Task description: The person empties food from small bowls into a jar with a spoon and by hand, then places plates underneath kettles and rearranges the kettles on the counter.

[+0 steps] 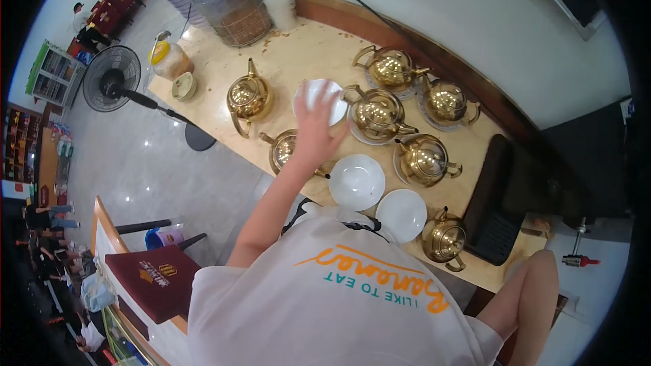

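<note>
My left hand (316, 125) reaches over a small white plate (338, 114), fingers spread and slightly blurred; whether they touch it I cannot tell. Shiny gold teapots surround it. One teapot (249, 98) stands left of the hand, another (279, 152) is partly behind my forearm, and a third (376, 115) sits on a plate just to the right. Several more teapots, including one (422, 159), rest on plates farther right. Two bare white plates (357, 183), (401, 215) lie close to my body, beside a teapot (444, 237). My right arm is bent at the lower right, its hand out of view.
A large pink-lidded jar (230, 10) and stacked paper cups (279, 7) stand at the back. A yellow-lidded jar (171, 59) and small bowl (184, 86) are at the left end. A black tray (487, 217) lies right. A fan (112, 79) stands beyond the table.
</note>
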A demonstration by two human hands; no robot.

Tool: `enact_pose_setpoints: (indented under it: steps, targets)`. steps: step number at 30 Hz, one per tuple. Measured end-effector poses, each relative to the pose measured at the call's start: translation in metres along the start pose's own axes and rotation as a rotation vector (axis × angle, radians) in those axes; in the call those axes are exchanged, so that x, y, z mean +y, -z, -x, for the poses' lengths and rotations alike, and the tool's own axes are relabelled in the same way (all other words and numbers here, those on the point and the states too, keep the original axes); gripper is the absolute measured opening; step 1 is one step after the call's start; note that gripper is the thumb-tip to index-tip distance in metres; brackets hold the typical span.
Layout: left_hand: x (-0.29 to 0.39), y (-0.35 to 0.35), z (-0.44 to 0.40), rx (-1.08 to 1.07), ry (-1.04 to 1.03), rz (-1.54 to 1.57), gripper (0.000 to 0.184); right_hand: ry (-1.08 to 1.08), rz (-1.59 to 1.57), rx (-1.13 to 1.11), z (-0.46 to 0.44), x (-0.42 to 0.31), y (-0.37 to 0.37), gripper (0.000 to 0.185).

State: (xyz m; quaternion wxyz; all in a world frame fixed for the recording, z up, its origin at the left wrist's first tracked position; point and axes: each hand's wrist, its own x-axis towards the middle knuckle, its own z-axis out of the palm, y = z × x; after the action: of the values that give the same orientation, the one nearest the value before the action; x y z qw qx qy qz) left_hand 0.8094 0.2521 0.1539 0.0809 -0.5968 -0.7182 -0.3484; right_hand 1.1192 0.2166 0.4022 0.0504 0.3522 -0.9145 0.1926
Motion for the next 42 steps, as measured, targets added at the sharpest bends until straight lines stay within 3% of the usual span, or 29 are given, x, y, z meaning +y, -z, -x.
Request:
enact_pose_setpoints:
  steps: [2, 5, 8, 11, 17, 23, 27, 30, 35, 42]
  targets:
    - [0.017, -0.027, -0.012, -0.182, -0.108, 0.017, 0.06, 0.02, 0.019, -0.009, -0.004, -0.008, 0.009, 0.046]
    - [0.029, -0.074, -0.023, -0.243, -0.291, -0.019, 0.064, 0.019, 0.039, -0.016, -0.007, -0.02, 0.013, 0.047]
    - [0.049, -0.105, -0.039, -0.449, -0.164, -0.125, 0.065, 0.008, 0.056, -0.017, -0.009, -0.024, 0.011, 0.047]
    - [0.064, -0.114, -0.06, -0.807, -0.104, -0.223, 0.062, -0.006, 0.063, -0.007, -0.011, -0.026, 0.007, 0.048]
    - [0.072, -0.118, -0.066, -0.779, -0.074, -0.372, 0.055, -0.019, 0.088, -0.001, -0.013, -0.023, 0.001, 0.049]
    - [0.055, -0.134, -0.052, -0.449, -0.35, -0.374, 0.035, -0.037, 0.121, 0.027, -0.01, -0.022, -0.001, 0.05]
    - [0.048, -0.129, -0.049, -0.321, -0.384, -0.271, 0.028, -0.082, 0.169, 0.102, 0.001, -0.015, -0.006, 0.051]
    - [0.039, -0.132, -0.043, -0.28, -0.409, -0.213, 0.026, -0.209, 0.234, 0.265, 0.023, 0.007, -0.019, 0.051]
    - [0.029, -0.117, -0.035, -0.278, -0.427, -0.161, 0.028, -0.77, 0.368, 0.535, 0.064, 0.104, -0.097, 0.052]
    - [0.01, -0.074, -0.051, -0.355, -0.452, -0.264, 0.039, -1.332, 0.532, 0.204, 0.084, 0.234, -0.191, 0.057]
